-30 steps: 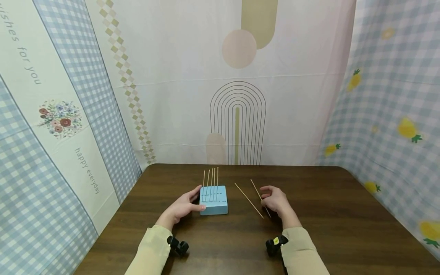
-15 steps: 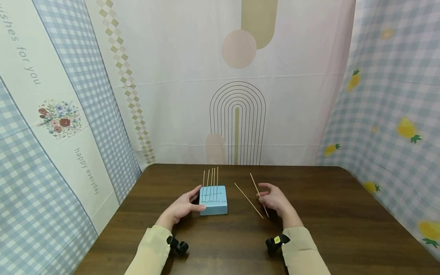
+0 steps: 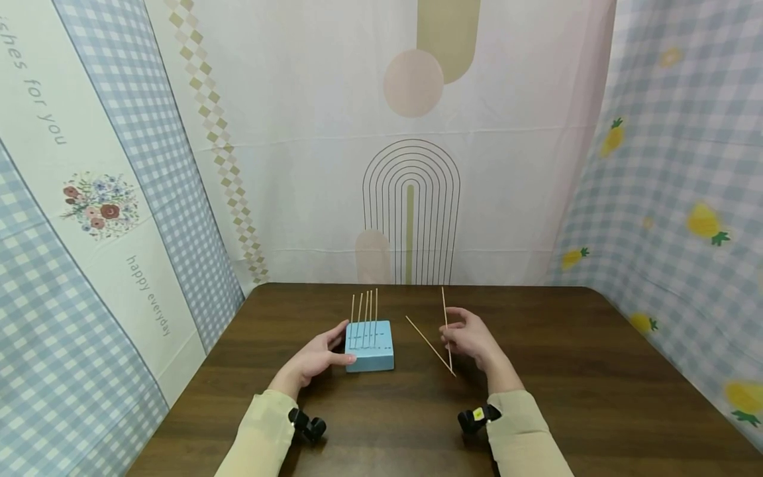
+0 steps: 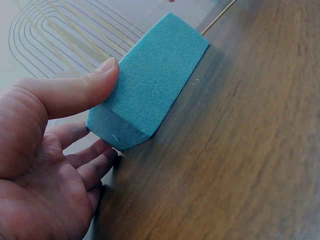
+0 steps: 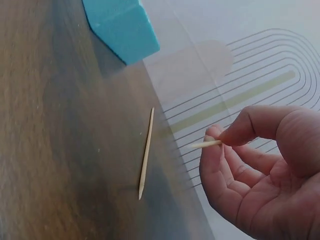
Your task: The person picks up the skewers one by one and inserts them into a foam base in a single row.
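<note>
A light blue foam block (image 3: 370,346) (image 4: 150,82) (image 5: 121,28) sits on the dark wooden table (image 3: 572,371), with several thin wooden sticks (image 3: 364,311) standing upright in it. My left hand (image 3: 318,358) (image 4: 55,145) rests against the block's left side, thumb on its near edge and fingers along the far side. My right hand (image 3: 471,338) (image 5: 255,165) pinches one wooden stick (image 3: 446,324) (image 5: 206,144) between thumb and fingertips, holding it nearly upright above the table. Another stick (image 3: 430,345) (image 5: 146,152) lies flat on the table between block and right hand.
Patterned cloth backdrops (image 3: 411,165) hang close behind and on both sides of the table. Small black wrist cameras (image 3: 306,424) sit at both cuffs.
My right hand has lifted its stick off the table and tipped it from slanted to nearly upright. The left hand and block have stayed put.
</note>
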Demonstrator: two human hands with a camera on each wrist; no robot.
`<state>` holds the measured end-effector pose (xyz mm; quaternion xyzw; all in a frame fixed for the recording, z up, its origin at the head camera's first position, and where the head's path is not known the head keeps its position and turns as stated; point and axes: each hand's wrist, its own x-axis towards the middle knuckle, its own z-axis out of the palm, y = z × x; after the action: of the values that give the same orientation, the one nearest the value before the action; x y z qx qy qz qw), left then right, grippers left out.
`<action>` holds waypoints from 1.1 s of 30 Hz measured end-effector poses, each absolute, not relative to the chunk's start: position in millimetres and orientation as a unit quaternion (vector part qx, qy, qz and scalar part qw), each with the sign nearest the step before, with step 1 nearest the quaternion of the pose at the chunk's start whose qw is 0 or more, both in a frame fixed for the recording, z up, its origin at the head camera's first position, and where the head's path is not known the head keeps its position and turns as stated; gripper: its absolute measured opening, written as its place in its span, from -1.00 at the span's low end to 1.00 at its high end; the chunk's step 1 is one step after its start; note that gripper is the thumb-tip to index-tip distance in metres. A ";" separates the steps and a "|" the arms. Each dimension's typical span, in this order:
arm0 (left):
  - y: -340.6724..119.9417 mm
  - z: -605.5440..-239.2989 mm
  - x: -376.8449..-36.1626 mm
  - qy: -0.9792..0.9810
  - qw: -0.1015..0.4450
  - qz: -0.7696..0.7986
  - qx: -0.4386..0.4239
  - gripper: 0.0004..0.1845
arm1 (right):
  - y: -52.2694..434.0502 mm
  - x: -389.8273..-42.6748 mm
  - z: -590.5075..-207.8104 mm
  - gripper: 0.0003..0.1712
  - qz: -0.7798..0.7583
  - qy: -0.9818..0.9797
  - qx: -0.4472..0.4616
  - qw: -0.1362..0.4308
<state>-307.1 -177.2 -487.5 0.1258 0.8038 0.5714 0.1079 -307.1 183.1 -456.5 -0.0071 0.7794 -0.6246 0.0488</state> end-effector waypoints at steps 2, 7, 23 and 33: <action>-177.1 -487.1 -307.4 0.803 0.108 0.572 0.126 0.05 | 181.2 -305.7 -453.0 -0.32 -0.631 0.774 -0.012 0.048; -176.7 -487.2 -308.2 0.803 0.107 0.573 0.125 0.05 | 177.2 -302.9 -448.0 -0.40 -0.641 0.766 -0.020 0.041; -176.8 -488.0 -308.6 0.803 0.106 0.573 0.125 0.05 | 157.0 -297.7 -433.1 -0.63 -0.665 0.745 -0.055 0.012; -178.0 -490.3 -308.0 0.799 0.108 0.577 0.127 0.05 | 127.3 -290.3 -429.9 -0.75 -0.677 0.729 -0.093 -0.030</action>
<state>-308.0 -178.0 -490.3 0.1268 0.7993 0.5774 0.1076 -290.3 127.3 -429.9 -0.0930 0.7295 -0.6770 -0.0299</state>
